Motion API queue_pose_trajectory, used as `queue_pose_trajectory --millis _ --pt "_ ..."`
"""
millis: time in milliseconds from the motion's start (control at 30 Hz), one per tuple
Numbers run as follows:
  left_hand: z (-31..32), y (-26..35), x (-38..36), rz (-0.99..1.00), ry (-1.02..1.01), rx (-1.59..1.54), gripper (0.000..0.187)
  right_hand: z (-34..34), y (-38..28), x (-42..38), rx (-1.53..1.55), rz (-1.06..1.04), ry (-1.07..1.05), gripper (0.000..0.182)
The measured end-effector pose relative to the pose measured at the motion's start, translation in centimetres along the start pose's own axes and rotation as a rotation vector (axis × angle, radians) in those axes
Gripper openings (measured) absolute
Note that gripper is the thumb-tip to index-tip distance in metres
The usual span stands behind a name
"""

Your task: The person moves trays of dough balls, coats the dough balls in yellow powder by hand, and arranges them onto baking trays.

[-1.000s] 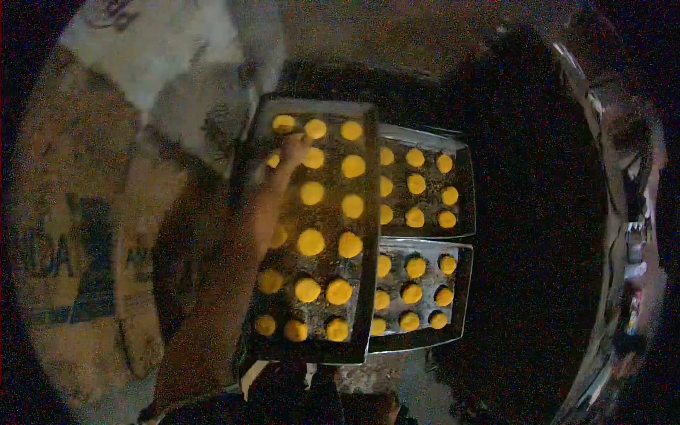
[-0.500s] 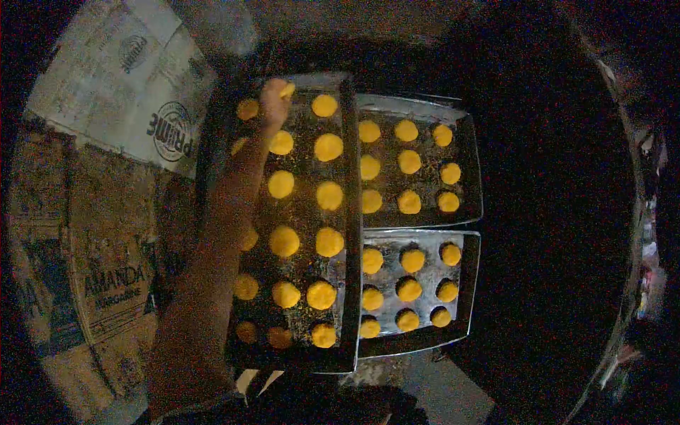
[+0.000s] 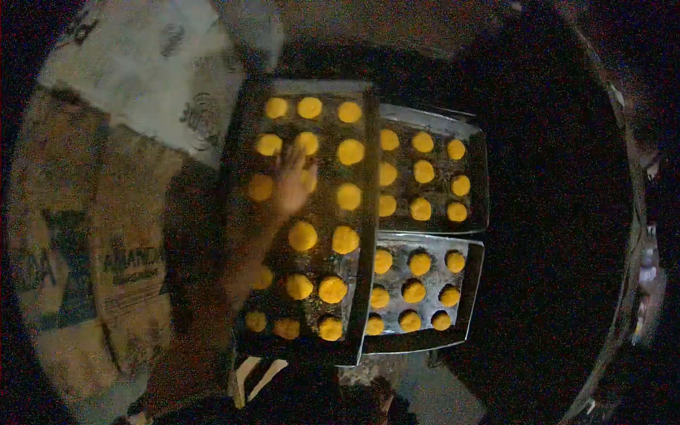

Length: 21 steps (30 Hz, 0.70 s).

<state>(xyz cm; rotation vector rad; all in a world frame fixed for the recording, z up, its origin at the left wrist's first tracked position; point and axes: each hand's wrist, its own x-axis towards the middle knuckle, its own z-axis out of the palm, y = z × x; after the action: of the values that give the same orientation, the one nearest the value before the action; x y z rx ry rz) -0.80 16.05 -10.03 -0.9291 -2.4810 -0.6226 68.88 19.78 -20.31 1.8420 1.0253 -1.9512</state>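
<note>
My left hand (image 3: 292, 185) reaches in from the lower left over a large dark baking tray (image 3: 367, 212). Its fingers are spread and slightly smeared by motion, with no piece of dough held in them. The fingertips lie close to a round yellow dough piece (image 3: 306, 142), and another dough piece (image 3: 309, 178) is partly hidden by the hand. In the tray's far row sits a yellow dough piece (image 3: 309, 108) between two others. My forearm covers part of the tray's left column. My right hand does not show.
Right of the large tray are two smaller trays, a far tray (image 3: 484, 177) and a near tray (image 3: 473, 290), each with several yellow dough rounds. Cardboard boxes (image 3: 131, 177) stand at the left. The surroundings are very dark.
My left hand has let go of a yellow dough piece at the far row and moved back toward me, its fingers opening. The view has shifted slightly, so the trays appear farther right.
</note>
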Motion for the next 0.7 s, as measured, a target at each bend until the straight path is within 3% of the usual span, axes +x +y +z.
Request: queue_pose_trajectory --millis 100,300,333,367,400,433,467,500,533,600,700 --pt "-2.1 2.9 -10.7 -0.384 0.073 -0.561 0.046 2.6 -0.4 0.7 -0.006 -0.035 -0.095 0.074" --pt "-11.0 13.8 -33.9 -0.823 -0.121 -0.932 0.042 9.5 -2.4 2.2 0.028 -0.105 -0.278 0.071" --pt "-11.4 15.5 -36.4 -0.932 -0.077 -1.100 0.041 10.4 -2.9 1.9 0.041 -0.103 -0.293 0.071" --pt "-11.3 16.2 -38.6 -1.107 0.229 -1.623 0.040 11.4 -3.3 1.8 0.053 -0.109 -0.308 0.070" --pt "-12.4 15.7 -39.2 -1.115 0.235 -1.617 0.040 12.3 -3.9 1.4 0.077 -0.107 -0.327 0.070" --pt "-13.5 15.1 -39.2 -0.952 0.102 -1.100 0.040 12.9 -4.7 1.1 0.107 -0.103 -0.336 0.070" --pt "-18.0 15.7 -34.3 -0.736 -0.043 -0.567 0.039 13.5 -5.8 -1.0 0.150 -0.086 -0.357 0.069" --pt "-20.9 14.3 -31.6 -0.514 0.034 -0.448 0.033 13.6 -5.9 -1.2 0.167 -0.079 -0.354 0.069" --pt "-22.9 13.3 -29.6 -0.524 0.020 -0.443 0.033 14.1 -6.5 -1.7 0.192 -0.074 -0.359 0.068" --pt "-26.3 12.2 -27.5 -0.958 -0.293 -0.752 0.033 15.2 -7.7 -2.5 0.254 -0.061 -0.366 0.067" --pt "-27.0 8.8 -27.5 -1.054 -0.147 -0.893 0.036 17.3 -9.0 -3.0 0.336 -0.089 -0.375 0.066"
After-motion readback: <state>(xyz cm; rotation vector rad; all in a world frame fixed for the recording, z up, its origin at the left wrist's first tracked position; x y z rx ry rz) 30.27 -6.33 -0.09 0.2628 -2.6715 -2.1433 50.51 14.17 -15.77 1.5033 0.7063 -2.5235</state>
